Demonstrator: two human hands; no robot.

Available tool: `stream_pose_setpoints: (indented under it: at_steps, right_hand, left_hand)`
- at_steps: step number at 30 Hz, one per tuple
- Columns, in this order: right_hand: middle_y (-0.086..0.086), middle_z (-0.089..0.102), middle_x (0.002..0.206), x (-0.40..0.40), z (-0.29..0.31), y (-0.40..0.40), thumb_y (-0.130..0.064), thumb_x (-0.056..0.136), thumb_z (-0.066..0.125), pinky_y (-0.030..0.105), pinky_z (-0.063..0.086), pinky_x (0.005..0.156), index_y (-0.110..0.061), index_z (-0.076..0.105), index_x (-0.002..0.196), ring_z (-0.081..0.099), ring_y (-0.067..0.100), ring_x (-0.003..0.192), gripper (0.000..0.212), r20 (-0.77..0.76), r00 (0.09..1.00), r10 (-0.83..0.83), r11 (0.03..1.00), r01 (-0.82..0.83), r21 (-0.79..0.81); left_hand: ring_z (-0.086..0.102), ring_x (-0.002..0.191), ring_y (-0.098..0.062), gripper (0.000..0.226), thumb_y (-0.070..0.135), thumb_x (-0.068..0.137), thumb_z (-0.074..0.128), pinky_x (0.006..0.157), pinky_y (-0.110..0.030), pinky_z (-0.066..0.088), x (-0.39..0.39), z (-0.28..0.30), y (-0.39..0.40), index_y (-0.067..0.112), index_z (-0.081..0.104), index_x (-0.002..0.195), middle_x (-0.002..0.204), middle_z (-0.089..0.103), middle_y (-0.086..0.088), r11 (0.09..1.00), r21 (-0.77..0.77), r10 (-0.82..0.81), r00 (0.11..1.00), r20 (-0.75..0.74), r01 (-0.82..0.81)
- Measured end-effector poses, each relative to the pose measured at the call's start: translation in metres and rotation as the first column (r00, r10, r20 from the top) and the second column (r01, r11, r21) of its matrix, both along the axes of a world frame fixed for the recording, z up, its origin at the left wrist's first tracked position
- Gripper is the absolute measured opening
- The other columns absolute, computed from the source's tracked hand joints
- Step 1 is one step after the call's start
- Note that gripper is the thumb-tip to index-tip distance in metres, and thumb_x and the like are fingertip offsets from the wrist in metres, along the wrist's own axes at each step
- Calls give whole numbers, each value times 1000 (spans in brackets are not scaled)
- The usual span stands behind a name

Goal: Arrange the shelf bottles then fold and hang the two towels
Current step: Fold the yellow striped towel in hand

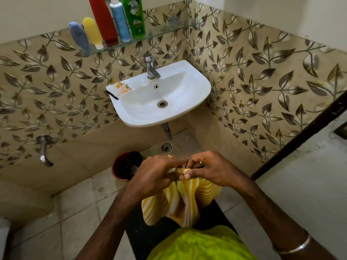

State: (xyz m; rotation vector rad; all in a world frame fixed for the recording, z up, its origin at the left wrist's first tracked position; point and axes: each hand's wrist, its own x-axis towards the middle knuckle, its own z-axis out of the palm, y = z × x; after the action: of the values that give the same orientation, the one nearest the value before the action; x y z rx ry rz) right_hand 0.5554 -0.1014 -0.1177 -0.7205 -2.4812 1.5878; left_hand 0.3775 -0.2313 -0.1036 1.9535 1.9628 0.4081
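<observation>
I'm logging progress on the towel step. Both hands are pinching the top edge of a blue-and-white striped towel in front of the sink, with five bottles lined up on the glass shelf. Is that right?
Not quite: the towel is yellow-and-white striped, not blue-and-white, as the head view shows. The rest holds: the left hand and right hand pinch its top edge in front of the sink, and five bottles stand on the glass shelf.

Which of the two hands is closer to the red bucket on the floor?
Left. The left hand is just right of the red bucket, almost beside its rim; the right hand lies further right.
</observation>
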Motion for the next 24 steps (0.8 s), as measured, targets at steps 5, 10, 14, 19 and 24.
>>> stream_pose_setpoints:
  at_steps: [5, 10, 14, 19, 24]
  right_hand:
    - [-16, 70, 68, 4, 3, 3, -22, 80, 85, 15, 45, 60, -20, 76, 91, 62, -5, 63, 15, 27, 999, 25, 997, -22, -76]
    - [-9, 76, 82, 12, 0, 10, -26, 82, 83, 25, 56, 69, -16, 75, 103, 72, 3, 76, 25, 110, 992, 57, 993, -45, -110]
    - [-6, 78, 93, 20, -3, 17, -26, 83, 82, 33, 62, 81, -16, 76, 105, 75, 9, 88, 25, 144, 987, 67, 990, -48, -131]
    - [-1, 79, 93, 19, -4, 23, -23, 83, 82, 32, 61, 81, -18, 75, 102, 75, 11, 88, 21, 159, 986, 57, 989, -34, -145]
    - [-4, 79, 88, 14, -2, 16, -26, 81, 84, 27, 60, 73, -21, 75, 94, 75, 6, 83, 16, 159, 987, 10, 998, -1, -57]
  left_hand:
    - [63, 93, -6, 26, 47, 90, 63, 72, -38, 55, 6, 5, 2, 36, 71, 112, 105, 65, 17, 999, 23, 48, 999, -1, -48]
    - [63, 93, -6, 20, 42, 90, 67, 74, -38, 55, 5, 7, -2, 34, 73, 107, 104, 66, 17, 995, 44, 90, 996, 18, -91]
    - [62, 90, -3, 17, 40, 89, 69, 72, -37, 55, -3, 9, -8, 35, 74, 104, 101, 66, 19, 990, 66, 126, 992, 28, -127]
    - [61, 95, -2, 18, 38, 90, 69, 76, -31, 54, -5, 11, -11, 36, 74, 106, 105, 66, 19, 991, 36, 129, 992, 2, -129]
    - [62, 101, -6, 22, 42, 91, 65, 78, -28, 51, -6, 11, -12, 36, 71, 112, 110, 65, 18, 984, -20, 173, 981, -83, -175]
